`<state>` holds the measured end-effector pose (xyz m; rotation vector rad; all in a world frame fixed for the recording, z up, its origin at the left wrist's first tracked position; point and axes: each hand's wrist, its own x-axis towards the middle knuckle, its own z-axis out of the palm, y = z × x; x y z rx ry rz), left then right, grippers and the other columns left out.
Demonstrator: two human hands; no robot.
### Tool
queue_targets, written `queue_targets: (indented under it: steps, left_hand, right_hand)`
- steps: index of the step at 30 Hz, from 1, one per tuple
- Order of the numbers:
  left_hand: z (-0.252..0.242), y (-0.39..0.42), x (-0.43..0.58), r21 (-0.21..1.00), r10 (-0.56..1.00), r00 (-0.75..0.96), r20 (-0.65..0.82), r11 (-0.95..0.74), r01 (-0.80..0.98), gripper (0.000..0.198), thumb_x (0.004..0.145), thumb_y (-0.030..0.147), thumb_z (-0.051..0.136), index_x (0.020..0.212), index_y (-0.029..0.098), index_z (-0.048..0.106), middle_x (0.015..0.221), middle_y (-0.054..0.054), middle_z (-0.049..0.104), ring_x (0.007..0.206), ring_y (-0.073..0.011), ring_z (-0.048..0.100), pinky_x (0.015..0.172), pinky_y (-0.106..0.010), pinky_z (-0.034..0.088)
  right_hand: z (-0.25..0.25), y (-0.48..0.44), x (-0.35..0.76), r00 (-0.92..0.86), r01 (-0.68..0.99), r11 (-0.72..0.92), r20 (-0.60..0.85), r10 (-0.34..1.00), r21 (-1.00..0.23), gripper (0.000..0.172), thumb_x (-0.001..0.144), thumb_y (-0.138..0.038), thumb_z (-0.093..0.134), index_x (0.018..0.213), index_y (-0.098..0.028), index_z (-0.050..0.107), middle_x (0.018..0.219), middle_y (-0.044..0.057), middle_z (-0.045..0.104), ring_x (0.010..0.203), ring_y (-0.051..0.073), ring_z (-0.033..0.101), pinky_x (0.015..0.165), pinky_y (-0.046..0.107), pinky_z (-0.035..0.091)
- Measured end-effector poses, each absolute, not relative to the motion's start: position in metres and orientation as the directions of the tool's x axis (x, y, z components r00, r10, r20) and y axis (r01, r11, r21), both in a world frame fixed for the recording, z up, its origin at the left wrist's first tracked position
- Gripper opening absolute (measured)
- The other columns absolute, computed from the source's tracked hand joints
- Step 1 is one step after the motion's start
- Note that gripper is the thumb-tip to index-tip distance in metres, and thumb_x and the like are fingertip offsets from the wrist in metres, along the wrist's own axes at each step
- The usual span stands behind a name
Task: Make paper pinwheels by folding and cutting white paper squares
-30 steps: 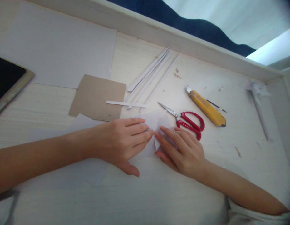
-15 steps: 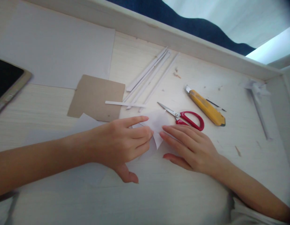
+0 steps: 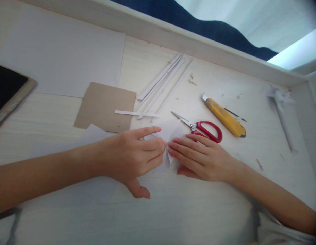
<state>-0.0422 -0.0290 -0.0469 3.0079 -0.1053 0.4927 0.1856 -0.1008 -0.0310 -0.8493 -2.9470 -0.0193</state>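
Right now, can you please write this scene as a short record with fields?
left hand: flat on white paper, fingers pressing
right hand: fingertips on same paper, touching left fingertips
scissors: red handles, just beyond right hand
knife: yellow, right of scissors
cardboard: brown, beyond left hand
strips: white, near far edge
phone: far left

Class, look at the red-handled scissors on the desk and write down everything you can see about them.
The scissors have glossy red loop handles that look like plastic, and slim silver blades, closed to a point. They lie flat on the pale wooden desk, tips toward the paper strips, handles toward the yellow utility knife. The right hand covers part of the near handle loop; its fingers lie over it, though contact is unclear. The blade tips sit beside the folded white paper.
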Motion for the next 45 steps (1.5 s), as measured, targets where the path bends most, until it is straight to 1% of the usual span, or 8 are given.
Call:
queue_targets:
  steps: [5, 20, 28, 32, 35, 39, 42, 45]
  left_hand:
    - [-0.047, -0.029, -0.042, 0.052, -0.070, 0.939, 0.337, -0.994, -0.093, 0.064, 0.076, 0.062, 0.028, 0.089, 0.010, 0.062, 0.089, -0.012, 0.064, 0.084, -0.0222, 0.055, 0.098, -0.043, 0.031]
    - [-0.045, -0.025, -0.043, 0.066, -0.105, 0.931, 0.350, -0.988, -0.136, 0.073, 0.071, 0.070, 0.023, 0.095, 0.012, 0.059, 0.091, -0.012, 0.065, 0.090, -0.0244, 0.055, 0.101, -0.047, 0.024]
    - [-0.047, -0.023, -0.043, 0.074, -0.107, 0.927, 0.360, -0.987, -0.143, 0.075, 0.071, 0.070, 0.024, 0.096, 0.009, 0.060, 0.093, -0.013, 0.065, 0.090, -0.0250, 0.055, 0.100, -0.047, 0.025]
    - [-0.048, -0.022, -0.043, 0.067, -0.114, 0.929, 0.352, -0.987, -0.146, 0.071, 0.072, 0.070, 0.025, 0.095, 0.012, 0.060, 0.095, -0.011, 0.065, 0.091, -0.0244, 0.055, 0.100, -0.046, 0.026]
    - [-0.048, -0.022, -0.043, 0.088, -0.102, 0.932, 0.347, -0.986, -0.140, 0.070, 0.071, 0.070, 0.025, 0.097, 0.014, 0.060, 0.098, -0.010, 0.064, 0.093, -0.0237, 0.054, 0.101, -0.045, 0.024]
    - [-0.047, -0.022, -0.043, 0.129, -0.084, 0.942, 0.326, -0.983, -0.132, 0.064, 0.070, 0.065, 0.035, 0.097, 0.013, 0.060, 0.101, -0.011, 0.063, 0.092, -0.0235, 0.055, 0.102, -0.044, 0.024]
    - [-0.047, -0.023, -0.043, 0.132, -0.085, 0.940, 0.329, -0.982, -0.135, 0.063, 0.071, 0.063, 0.035, 0.097, 0.011, 0.060, 0.101, -0.012, 0.063, 0.093, -0.0239, 0.054, 0.101, -0.044, 0.024]
    - [-0.048, -0.024, -0.043, 0.127, -0.082, 0.928, 0.364, -0.982, -0.137, 0.068, 0.071, 0.062, 0.030, 0.096, 0.006, 0.059, 0.097, -0.013, 0.063, 0.090, -0.0241, 0.054, 0.100, -0.046, 0.024]
  right_hand:
    - [-0.030, -0.099, 0.184, -0.846, 0.528, 0.848, 0.064, 0.530, -0.046, 0.042, 0.084, -0.036, 0.047, 0.114, -0.007, 0.052, 0.113, 0.012, 0.059, 0.109, 0.023, 0.050, 0.091, 0.039, 0.042]
    - [-0.016, -0.130, 0.148, -0.614, 0.764, 0.622, 0.104, 0.782, -0.172, 0.062, 0.075, -0.056, 0.047, 0.102, 0.000, 0.054, 0.108, 0.022, 0.060, 0.101, 0.028, 0.056, 0.082, 0.040, 0.049]
    - [-0.012, -0.138, 0.133, -0.491, 0.838, 0.491, 0.065, 0.869, -0.239, 0.071, 0.076, -0.059, 0.041, 0.109, 0.003, 0.048, 0.110, 0.022, 0.059, 0.100, 0.029, 0.055, 0.080, 0.038, 0.050]
    - [-0.008, -0.136, 0.135, -0.477, 0.834, 0.467, 0.042, 0.878, -0.294, 0.065, 0.078, -0.053, 0.044, 0.111, 0.002, 0.046, 0.110, 0.020, 0.059, 0.101, 0.026, 0.054, 0.082, 0.036, 0.049]
    - [0.000, -0.132, 0.153, -0.491, 0.825, 0.448, -0.046, 0.870, -0.345, 0.042, 0.081, -0.037, 0.049, 0.111, -0.007, 0.049, 0.111, 0.013, 0.059, 0.099, 0.021, 0.054, 0.083, 0.033, 0.047]
    - [0.004, -0.130, 0.180, -0.302, 0.913, 0.323, 0.119, 0.946, -0.248, 0.017, 0.077, -0.022, 0.057, 0.093, -0.015, 0.059, 0.093, 0.008, 0.063, 0.084, 0.020, 0.057, 0.075, 0.034, 0.047]
    - [-0.004, -0.130, 0.185, -0.248, 0.956, 0.266, 0.146, 0.958, -0.125, 0.017, 0.075, -0.029, 0.060, 0.085, -0.016, 0.062, 0.084, 0.009, 0.061, 0.076, 0.022, 0.054, 0.066, 0.036, 0.047]
    - [-0.017, -0.127, 0.182, -0.271, 0.958, 0.281, 0.137, 0.953, -0.062, 0.023, 0.075, -0.035, 0.058, 0.085, -0.015, 0.062, 0.089, 0.011, 0.059, 0.079, 0.023, 0.052, 0.067, 0.037, 0.046]
